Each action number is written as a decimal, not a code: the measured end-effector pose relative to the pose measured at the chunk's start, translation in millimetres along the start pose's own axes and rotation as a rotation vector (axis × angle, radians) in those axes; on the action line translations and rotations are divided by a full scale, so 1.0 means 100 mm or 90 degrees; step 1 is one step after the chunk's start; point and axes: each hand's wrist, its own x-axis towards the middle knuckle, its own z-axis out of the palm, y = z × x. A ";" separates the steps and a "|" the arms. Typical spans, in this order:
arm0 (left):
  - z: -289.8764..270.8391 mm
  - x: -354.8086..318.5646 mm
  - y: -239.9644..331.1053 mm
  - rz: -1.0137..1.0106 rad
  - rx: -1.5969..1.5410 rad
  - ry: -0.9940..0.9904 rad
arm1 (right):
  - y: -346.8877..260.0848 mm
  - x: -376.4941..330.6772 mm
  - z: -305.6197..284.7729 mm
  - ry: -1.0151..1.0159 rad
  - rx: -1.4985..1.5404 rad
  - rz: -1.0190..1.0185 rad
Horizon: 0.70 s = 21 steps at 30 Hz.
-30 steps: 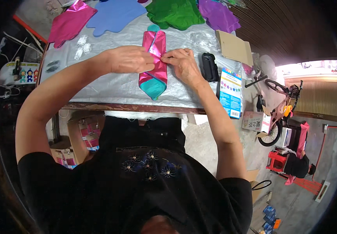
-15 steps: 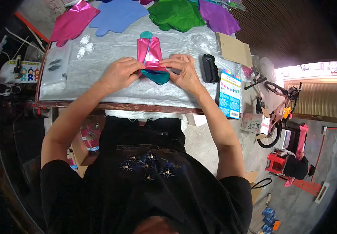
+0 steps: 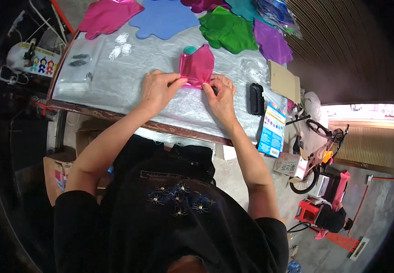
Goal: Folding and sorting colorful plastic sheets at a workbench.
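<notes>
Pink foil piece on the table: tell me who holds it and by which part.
Both hands pinch the folded pink foil piece at its near edge: left hand at the left corner, right hand at the right.

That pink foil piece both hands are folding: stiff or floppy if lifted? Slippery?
Probably floppy: the pink foil piece is already folded and creased between the left hand and right hand. Likely very light, being a thin sheet. Its glossy sheen suggests it may slide easily on the shiny table cover.
</notes>
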 end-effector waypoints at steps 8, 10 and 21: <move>0.08 0.05 -0.01 -0.060 0.013 -0.015 | -0.07 0.01 0.17 0.049 -0.053 0.055; 0.08 0.11 0.05 -0.093 0.052 -0.028 | -0.08 0.01 0.18 0.051 -0.072 0.064; 0.38 0.36 -0.02 -0.020 0.297 0.093 | -0.20 0.09 0.19 0.031 -0.131 0.120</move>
